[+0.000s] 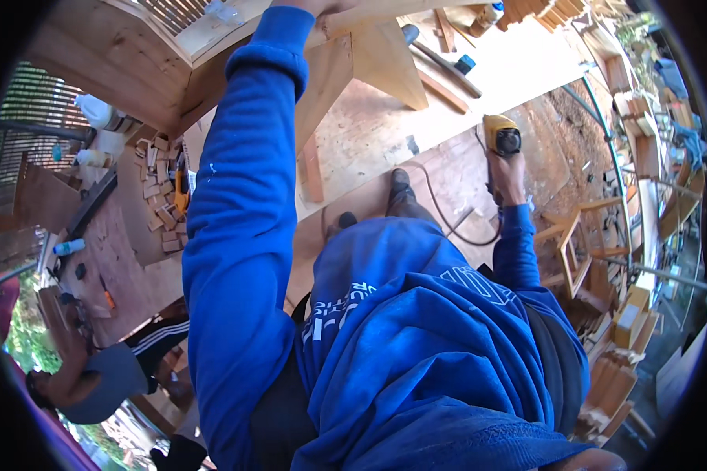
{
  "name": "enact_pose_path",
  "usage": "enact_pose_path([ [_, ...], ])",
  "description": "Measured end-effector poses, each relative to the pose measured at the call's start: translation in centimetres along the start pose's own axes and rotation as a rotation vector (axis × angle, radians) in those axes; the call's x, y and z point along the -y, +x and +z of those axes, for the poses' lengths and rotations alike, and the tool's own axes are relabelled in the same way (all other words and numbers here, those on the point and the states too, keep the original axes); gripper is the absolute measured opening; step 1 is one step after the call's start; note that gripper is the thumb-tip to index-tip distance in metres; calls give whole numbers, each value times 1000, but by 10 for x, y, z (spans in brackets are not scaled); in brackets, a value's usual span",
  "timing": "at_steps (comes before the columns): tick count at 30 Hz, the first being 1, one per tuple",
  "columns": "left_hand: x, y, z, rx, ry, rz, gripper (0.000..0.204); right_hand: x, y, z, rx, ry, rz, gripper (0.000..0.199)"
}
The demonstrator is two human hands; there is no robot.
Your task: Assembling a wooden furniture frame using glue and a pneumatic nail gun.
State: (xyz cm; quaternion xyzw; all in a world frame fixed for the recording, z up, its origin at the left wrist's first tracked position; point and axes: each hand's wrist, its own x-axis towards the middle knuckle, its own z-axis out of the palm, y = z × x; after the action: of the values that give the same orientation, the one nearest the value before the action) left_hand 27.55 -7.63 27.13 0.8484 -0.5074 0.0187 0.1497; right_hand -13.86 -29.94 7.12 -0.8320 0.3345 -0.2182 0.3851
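My left arm reaches up to the top edge of the view. There my left hand (322, 5) rests at a pale wooden board (385, 11), part of a large wooden frame; its fingers are mostly cut off by the edge. Out to the right, my right hand (509, 174) is closed around a yellow and black power tool (501, 133), which looks like a nail gun. A thin brown hose (473, 240) loops near that hand, between it and my feet. Under the left board, an angled wooden piece (385, 67) stands against the frame.
A plywood sheet (369, 118) carries loose sticks and a dark bar (445, 69). Small wood blocks (161, 184) lie left of my arm. A co-worker (106, 381) crouches at lower left. Wooden frames (577, 251) and stacked lumber (609, 385) line the right.
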Motion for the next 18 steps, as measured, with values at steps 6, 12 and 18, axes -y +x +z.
enact_pose_path([
  [6,42,1,11,-30,-62,361,37,-39,140,-37,63,-411,97,49],
  [12,23,-35,2,-30,-131,-94,48,-120,305,-12,319,-600,178,60],
  [18,-28,-54,-33,25,-371,-437,50,-201,377,39,419,-897,176,69],
])
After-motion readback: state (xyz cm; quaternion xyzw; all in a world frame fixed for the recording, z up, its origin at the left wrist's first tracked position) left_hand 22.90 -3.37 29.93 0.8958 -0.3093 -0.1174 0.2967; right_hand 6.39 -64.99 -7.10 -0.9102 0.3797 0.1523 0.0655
